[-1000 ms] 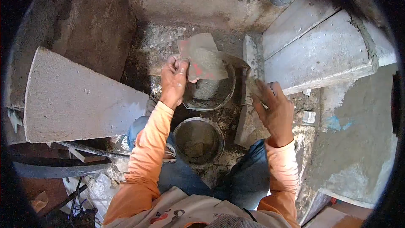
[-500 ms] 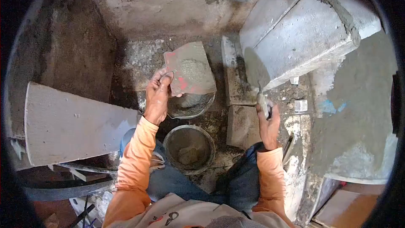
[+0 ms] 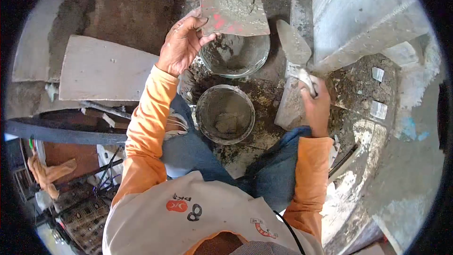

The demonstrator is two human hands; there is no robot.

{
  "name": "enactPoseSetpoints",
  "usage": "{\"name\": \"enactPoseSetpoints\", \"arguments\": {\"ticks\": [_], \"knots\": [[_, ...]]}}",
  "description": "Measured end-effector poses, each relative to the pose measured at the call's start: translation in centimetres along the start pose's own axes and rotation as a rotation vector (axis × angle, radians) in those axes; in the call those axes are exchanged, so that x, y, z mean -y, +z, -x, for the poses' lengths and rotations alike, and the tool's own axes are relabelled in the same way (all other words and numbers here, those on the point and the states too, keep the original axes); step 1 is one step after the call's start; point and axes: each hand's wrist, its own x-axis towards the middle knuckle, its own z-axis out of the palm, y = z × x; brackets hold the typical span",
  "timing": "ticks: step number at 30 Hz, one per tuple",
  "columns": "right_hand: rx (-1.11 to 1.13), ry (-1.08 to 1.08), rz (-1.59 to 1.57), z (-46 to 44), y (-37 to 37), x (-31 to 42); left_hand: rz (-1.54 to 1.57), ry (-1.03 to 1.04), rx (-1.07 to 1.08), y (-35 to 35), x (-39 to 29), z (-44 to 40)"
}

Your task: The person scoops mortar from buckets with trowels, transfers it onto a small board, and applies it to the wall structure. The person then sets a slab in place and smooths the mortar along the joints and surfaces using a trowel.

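My left hand (image 3: pixel 181 45) grips the near left edge of a flat board (image 3: pixel 252 27) with red patches, thumb on top. A mound of wet mortar (image 3: pixel 237 4) lies on it. Behind the board's near edge is a basin (image 3: pixel 263 59) holding more mortar, partly covered from view. My right hand (image 3: pixel 316 106) is closed around the handle of a pointed trowel (image 3: pixel 293 43). The trowel's blade points away from me, right of the board and apart from it, with grey mortar smeared on it.
A round bucket (image 3: pixel 252 120) with grey contents stands between my legs. One pale slab (image 3: pixel 101 73) is at left; a large grey block (image 3: pixel 363 23) rises at right, near the trowel. A concrete block (image 3: pixel 288 108) lies below my right hand. Rubble covers the floor.
The view has tilted down toward my body. The board has moved slightly away from me. The trowel has come away from the large block's side, its blade now showing broad.
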Motion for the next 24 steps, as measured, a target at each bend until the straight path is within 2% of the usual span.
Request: {"name": "enactPoseSetpoints", "arguments": {"ticks": [2,4,6,7,10,11,12,14,17,20,22,24], "knots": [[0.003,0.057,0.061,-0.1,0.5,0.3,-0.061,0.008,-0.053,2.2,-0.6,0.4],[0.009,0.102,0.011,-0.7,0.8,1.2,-0.133,0.022,0.004,5.1,-2.2,0.5],[0.058,0.105,-0.194,-0.7,1.3,0.2,-0.152,0.088,0.044,7.2,-3.1,0.0],[0.046,0.101,-0.193,-0.8,2.0,-0.9,-0.083,0.104,0.1,7.7,-3.4,0.0],[0.01,0.015,-0.084,-0.9,2.9,-2.6,-0.139,0.074,0.141,12.9,-4.5,0.6],[0.024,0.022,-0.113,-1.4,2.9,-2.8,-0.143,0.043,0.144,13.2,-4.6,0.3],[0.056,0.039,-0.143,-1.3,2.9,-2.7,-0.211,0.011,0.058,14.0,-4.8,0.1],[0.119,0.127,-0.122,-1.6,1.7,-0.8,-0.274,0.021,0.151,17.3,-5.3,-0.5],[0.12,0.137,-0.11,-1.8,2.5,-2.0,-0.305,0.103,0.216,19.6,-5.0,-3.2],[0.099,0.102,-0.105,-2.1,2.6,-2.6,-0.24,0.131,0.112,23.0,-4.0,-7.0],[0.054,0.043,-0.132,-2.2,2.6,-3.0,-0.152,0.173,0.102,24.6,-3.0,-9.8],[0.059,0.073,-0.188,-2.0,2.4,-4.3,-0.068,0.212,0.1,25.9,-2.1,-11.3]]}}
